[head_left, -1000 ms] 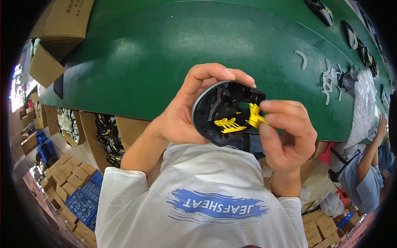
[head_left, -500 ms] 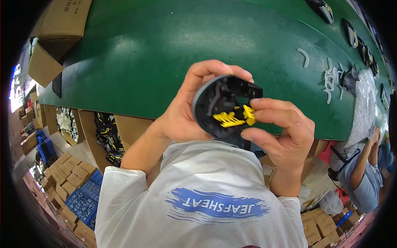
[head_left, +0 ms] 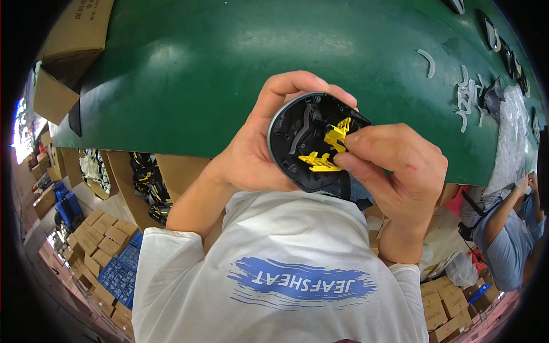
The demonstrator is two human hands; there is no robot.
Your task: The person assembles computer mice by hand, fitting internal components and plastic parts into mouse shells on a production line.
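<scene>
My left hand [head_left: 257,134] is wrapped round a rounded black plastic shell [head_left: 294,163], its hollow inside turned up toward me. A grey curved strip [head_left: 303,128] lies along the inner wall of the shell. Between the thumb and fingertips of my right hand [head_left: 397,163] is a yellow slatted plastic part [head_left: 337,134], held inside the shell near its right edge. A second yellow plastic part [head_left: 317,162] sits lower in the shell, close to my right thumb. A black strap [head_left: 345,186] hangs from the shell's lower right.
Loose grey curved strips [head_left: 466,97] lie at the right of the green table [head_left: 189,74], beside clear plastic wrapping [head_left: 509,137]. Black shells [head_left: 506,60] line the far right. A cardboard box [head_left: 74,34] stands at far left. Another person [head_left: 506,234] sits at the right.
The yellow part in my right fingers has moved up and turned more upright in the shell. The shell has tilted, so its inside and the grey strip show more clearly.
</scene>
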